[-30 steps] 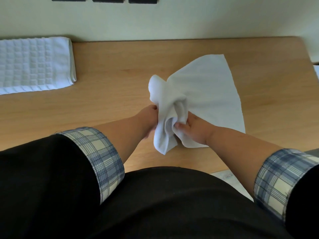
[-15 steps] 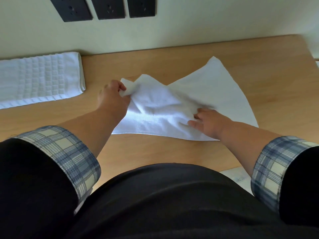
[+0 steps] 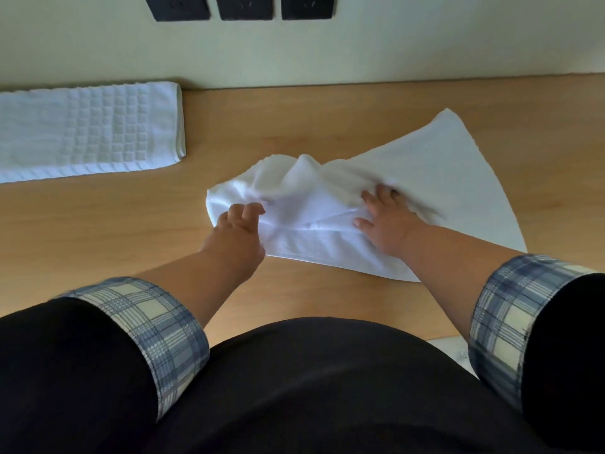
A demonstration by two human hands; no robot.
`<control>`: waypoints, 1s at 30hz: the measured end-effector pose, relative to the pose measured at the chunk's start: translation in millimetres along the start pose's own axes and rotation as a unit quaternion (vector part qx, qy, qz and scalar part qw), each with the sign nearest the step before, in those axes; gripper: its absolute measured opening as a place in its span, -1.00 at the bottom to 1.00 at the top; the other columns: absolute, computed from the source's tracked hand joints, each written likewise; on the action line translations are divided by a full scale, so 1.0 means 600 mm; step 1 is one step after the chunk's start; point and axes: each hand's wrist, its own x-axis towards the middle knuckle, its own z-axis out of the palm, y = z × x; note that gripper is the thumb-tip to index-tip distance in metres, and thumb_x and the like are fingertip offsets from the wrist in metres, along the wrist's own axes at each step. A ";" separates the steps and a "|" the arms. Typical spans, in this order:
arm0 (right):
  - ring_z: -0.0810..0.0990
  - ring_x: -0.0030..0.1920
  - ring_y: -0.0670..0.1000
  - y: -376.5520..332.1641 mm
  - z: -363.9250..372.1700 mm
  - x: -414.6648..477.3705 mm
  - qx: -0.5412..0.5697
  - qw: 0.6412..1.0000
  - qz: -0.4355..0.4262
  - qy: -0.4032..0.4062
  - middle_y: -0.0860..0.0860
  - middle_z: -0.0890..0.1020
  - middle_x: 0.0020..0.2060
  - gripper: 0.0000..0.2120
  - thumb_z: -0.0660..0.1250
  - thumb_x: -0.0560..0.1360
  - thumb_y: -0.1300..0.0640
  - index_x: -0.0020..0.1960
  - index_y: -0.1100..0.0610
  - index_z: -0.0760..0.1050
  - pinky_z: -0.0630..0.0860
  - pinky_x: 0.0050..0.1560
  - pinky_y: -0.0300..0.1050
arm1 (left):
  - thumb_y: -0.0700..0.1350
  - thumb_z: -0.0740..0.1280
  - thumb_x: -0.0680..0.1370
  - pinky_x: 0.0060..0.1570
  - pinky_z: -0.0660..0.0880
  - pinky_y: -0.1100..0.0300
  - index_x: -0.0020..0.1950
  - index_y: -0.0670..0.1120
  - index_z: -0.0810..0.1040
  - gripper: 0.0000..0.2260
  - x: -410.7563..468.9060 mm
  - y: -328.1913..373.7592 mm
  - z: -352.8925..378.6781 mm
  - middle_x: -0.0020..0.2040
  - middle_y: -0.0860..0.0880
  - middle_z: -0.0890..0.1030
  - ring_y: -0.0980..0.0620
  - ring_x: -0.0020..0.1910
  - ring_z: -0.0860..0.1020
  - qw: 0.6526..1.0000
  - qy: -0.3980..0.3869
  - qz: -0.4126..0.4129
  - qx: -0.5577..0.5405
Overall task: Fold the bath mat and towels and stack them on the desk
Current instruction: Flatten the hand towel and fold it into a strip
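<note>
Both hands have shifted: left hand (image 3: 239,232) now nearer, fingers curled gripping the one towel's (image 3: 425,178) left edge; right hand (image 3: 386,221) slid forward, fingers spread flat on it (rumpled, mid-desk). Farther left on the desk (image 3: 294,119) lies one folded bath mat (image 3: 88,132); three black wall plates (image 3: 245,8) beyond.

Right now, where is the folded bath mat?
In the head view, the folded bath mat lies on the desk, far left by the wall, apart from the white towel to its right.
</note>
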 end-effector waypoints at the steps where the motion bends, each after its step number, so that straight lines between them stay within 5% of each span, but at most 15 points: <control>1: -0.22 0.59 0.10 0.008 0.003 0.006 0.015 1.000 0.026 -0.001 -0.03 -0.22 0.60 -0.23 0.13 0.57 -0.32 0.61 -0.09 -0.16 0.02 0.51 0.33 | -0.08 0.29 0.56 0.20 0.41 0.02 0.45 0.04 0.11 -0.47 -0.002 -0.004 0.006 0.38 -0.09 0.23 -0.11 0.32 0.30 1.000 -0.012 0.015 0.006; 6: -0.31 0.57 0.20 0.041 -0.034 0.025 0.005 0.992 0.124 -0.015 0.10 -0.35 0.57 0.15 0.26 0.39 -0.49 0.58 0.01 -0.38 -0.16 0.54 0.24 | 0.01 0.29 0.58 0.26 0.42 0.00 0.48 0.10 0.22 -0.51 -0.009 0.006 0.010 0.44 -0.03 0.23 -0.09 0.34 0.33 0.997 -0.009 0.076 0.032; 10: -0.15 0.59 0.20 0.022 -0.068 0.029 0.015 0.989 0.144 -0.014 0.20 -0.16 0.59 0.16 0.29 0.39 -0.46 0.61 0.15 -0.28 -0.12 0.56 0.13 | 0.03 0.27 0.59 0.28 0.40 -0.01 0.47 0.11 0.29 -0.55 -0.025 0.022 0.020 0.50 -0.04 0.21 -0.10 0.39 0.31 0.996 -0.018 0.079 0.046; 13: -0.07 0.60 0.11 -0.043 -0.068 0.016 0.145 0.973 0.167 0.059 0.14 -0.10 0.60 0.11 0.41 0.42 -0.27 0.60 0.15 -0.25 0.04 0.55 0.06 | 0.05 0.25 0.61 0.24 0.42 0.00 0.44 0.13 0.37 -0.61 -0.032 0.020 0.022 0.48 -0.01 0.32 -0.07 0.37 0.38 0.991 -0.014 0.113 0.064; 15: -0.08 0.59 0.06 -0.096 -0.046 -0.003 0.254 0.949 0.130 0.137 0.03 -0.13 0.61 0.01 0.41 0.43 -0.11 0.61 0.03 -0.19 0.10 0.54 0.03 | 0.05 0.25 0.60 0.19 0.46 0.03 0.42 0.13 0.41 -0.62 -0.033 0.023 0.020 0.38 0.01 0.44 -0.04 0.28 0.46 0.988 -0.014 0.140 0.067; 17: -0.12 0.59 0.05 -0.149 -0.015 -0.022 0.239 0.956 0.014 0.172 0.01 -0.11 0.61 -0.08 0.39 0.45 -0.06 0.61 0.00 -0.10 0.05 0.55 0.01 | 0.05 0.25 0.60 0.19 0.46 0.06 0.42 0.14 0.42 -0.62 -0.035 0.026 0.021 0.33 0.03 0.49 -0.03 0.25 0.49 0.983 -0.034 0.168 0.066; 19: -0.21 0.59 0.09 -0.179 0.012 -0.029 0.123 0.982 -0.090 0.114 0.03 -0.15 0.61 -0.16 0.36 0.49 -0.12 0.61 -0.03 -0.03 -0.02 0.56 0.06 | 0.09 0.24 0.60 0.21 0.42 0.07 0.44 0.18 0.40 -0.62 -0.041 0.027 0.022 0.31 0.06 0.52 -0.02 0.25 0.48 0.975 -0.065 0.203 0.067; 23: -0.31 0.57 0.13 -0.162 0.027 -0.012 -0.016 0.994 -0.106 -0.015 0.02 -0.25 0.59 -0.19 0.26 0.52 -0.29 0.61 -0.11 -0.07 -0.03 0.55 0.21 | 0.16 0.18 0.61 0.28 0.26 0.06 0.39 0.23 0.44 -0.66 -0.055 0.015 0.027 0.25 0.16 0.57 0.02 0.30 0.44 0.959 -0.048 0.266 0.088; 27: -0.28 0.58 0.08 -0.154 0.021 0.003 0.010 0.991 -0.131 0.000 0.00 -0.20 0.61 -0.17 0.26 0.49 -0.34 0.61 -0.10 -0.02 -0.04 0.55 0.21 | 0.11 0.20 0.60 0.30 0.28 0.02 0.28 0.21 0.50 -0.73 -0.058 -0.012 0.025 0.27 0.11 0.52 -0.01 0.29 0.40 0.992 0.004 0.118 -0.045; 30: -0.21 0.60 0.04 -0.153 0.023 0.000 0.048 0.989 -0.137 0.037 -0.02 -0.12 0.62 -0.24 0.26 0.51 -0.30 0.60 -0.11 0.05 -0.05 0.53 0.17 | 0.10 0.28 0.57 0.34 0.29 -0.08 0.39 0.14 0.39 -0.61 -0.042 -0.033 0.019 0.37 -0.03 0.39 -0.13 0.36 0.31 0.993 0.054 -0.029 -0.102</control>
